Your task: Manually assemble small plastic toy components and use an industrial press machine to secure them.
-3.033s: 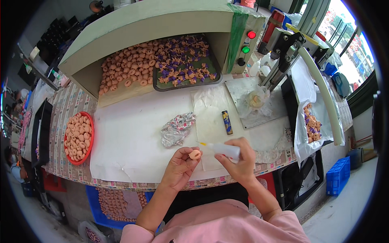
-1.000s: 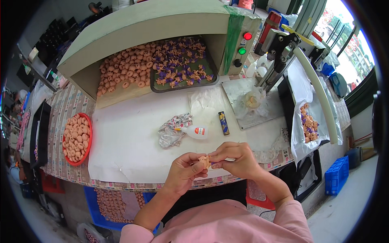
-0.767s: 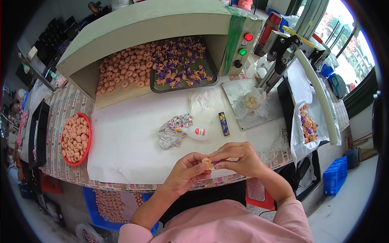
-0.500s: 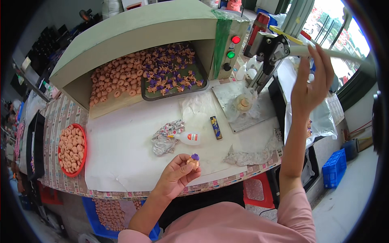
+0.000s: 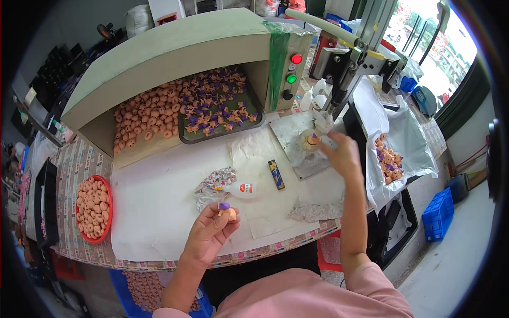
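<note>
Figure point(image 5: 227, 213) partly hidden by left hand point(image 5: 211, 234); blue bin point(image 5: 122, 298) cropped below.

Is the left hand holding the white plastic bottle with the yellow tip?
No, the left hand holds a small peach-coloured piece with a purple top, and the bottle lies apart on its side.

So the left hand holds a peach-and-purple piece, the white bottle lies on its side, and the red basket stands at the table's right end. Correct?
No: the head view shows the red basket at the left end of the table, not the right. The rest holds: left hand holding a peach-and-purple piece, white bottle on its side.
</note>
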The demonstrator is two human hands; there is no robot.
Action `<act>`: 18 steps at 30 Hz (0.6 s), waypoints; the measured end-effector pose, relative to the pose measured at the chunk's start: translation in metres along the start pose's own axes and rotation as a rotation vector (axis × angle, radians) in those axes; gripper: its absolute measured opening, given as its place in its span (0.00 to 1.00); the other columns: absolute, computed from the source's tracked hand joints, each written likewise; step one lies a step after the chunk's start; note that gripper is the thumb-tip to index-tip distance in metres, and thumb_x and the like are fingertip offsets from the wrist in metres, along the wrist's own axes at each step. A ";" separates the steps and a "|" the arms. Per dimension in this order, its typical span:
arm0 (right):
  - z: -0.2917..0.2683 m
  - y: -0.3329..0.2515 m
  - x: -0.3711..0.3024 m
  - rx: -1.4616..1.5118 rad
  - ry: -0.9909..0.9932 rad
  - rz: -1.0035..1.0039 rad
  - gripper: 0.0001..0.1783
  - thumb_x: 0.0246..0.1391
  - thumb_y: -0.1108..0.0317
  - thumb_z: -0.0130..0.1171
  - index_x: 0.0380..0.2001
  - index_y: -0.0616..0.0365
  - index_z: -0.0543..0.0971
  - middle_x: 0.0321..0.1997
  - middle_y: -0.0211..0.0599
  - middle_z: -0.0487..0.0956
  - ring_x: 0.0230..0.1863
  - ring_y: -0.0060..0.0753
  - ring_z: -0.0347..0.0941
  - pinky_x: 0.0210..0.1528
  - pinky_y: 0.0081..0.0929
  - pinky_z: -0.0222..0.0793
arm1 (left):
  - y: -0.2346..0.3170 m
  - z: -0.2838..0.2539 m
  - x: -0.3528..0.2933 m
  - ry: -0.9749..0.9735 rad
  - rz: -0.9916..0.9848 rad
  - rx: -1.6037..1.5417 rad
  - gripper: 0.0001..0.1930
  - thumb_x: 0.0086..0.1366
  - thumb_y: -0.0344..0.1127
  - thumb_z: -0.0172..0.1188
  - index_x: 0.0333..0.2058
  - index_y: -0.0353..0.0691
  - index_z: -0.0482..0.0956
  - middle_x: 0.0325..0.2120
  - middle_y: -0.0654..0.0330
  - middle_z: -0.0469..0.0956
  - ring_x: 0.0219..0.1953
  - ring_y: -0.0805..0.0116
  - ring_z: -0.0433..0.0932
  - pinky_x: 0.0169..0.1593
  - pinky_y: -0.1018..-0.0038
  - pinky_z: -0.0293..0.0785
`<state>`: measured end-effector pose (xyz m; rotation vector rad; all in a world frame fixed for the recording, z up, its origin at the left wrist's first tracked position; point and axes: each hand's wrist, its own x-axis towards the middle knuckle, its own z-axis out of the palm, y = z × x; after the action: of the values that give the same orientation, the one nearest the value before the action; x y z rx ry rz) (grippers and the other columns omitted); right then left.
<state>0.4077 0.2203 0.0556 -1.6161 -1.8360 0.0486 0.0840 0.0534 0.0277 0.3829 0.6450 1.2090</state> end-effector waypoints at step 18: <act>-0.099 0.005 -0.031 -0.049 0.550 -0.042 0.15 0.51 0.73 0.60 0.45 0.58 0.79 0.46 0.39 0.79 0.50 0.38 0.72 0.56 0.31 0.64 | -0.078 0.099 0.249 -0.151 0.374 0.931 0.13 0.55 0.35 0.67 0.37 0.37 0.79 0.35 0.61 0.76 0.38 0.70 0.73 0.43 0.72 0.71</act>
<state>0.4616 0.1545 0.1157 -1.4385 -1.4478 -0.4215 0.2574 0.2693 -0.0061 1.4092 1.0130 1.1480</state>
